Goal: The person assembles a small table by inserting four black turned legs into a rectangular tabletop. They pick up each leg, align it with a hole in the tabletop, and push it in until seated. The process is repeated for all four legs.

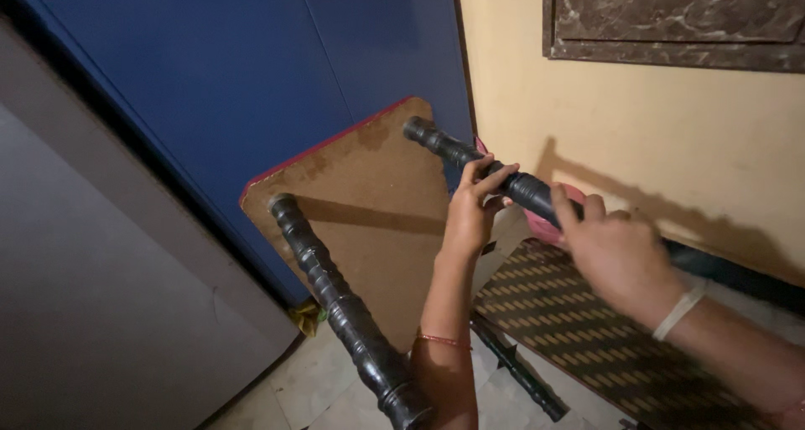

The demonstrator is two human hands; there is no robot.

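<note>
Dim warm light, hard shadows on wall (pixel 637 145) (right hand (pixel 616 258) blurred)

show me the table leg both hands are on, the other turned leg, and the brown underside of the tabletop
held table leg (pixel 527 188), head view, dark shaft between the hands
near turned leg (pixel 340 300), head view, mid shaft
tabletop underside (pixel 377 170), head view, bare brown board

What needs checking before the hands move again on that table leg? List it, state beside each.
1. Left hand on the upper black leg: ok, fingers wrapped round it.
2. Right hand on the same leg: ok, touching its outer end.
3. Leg seated in the brown board: cannot tell, joint too dark.
4. Second leg attached: ok, free of both hands.
5. Board leaning on the blue door: ok.
6. Pink thing behind the right hand: cannot tell what it is.
</note>
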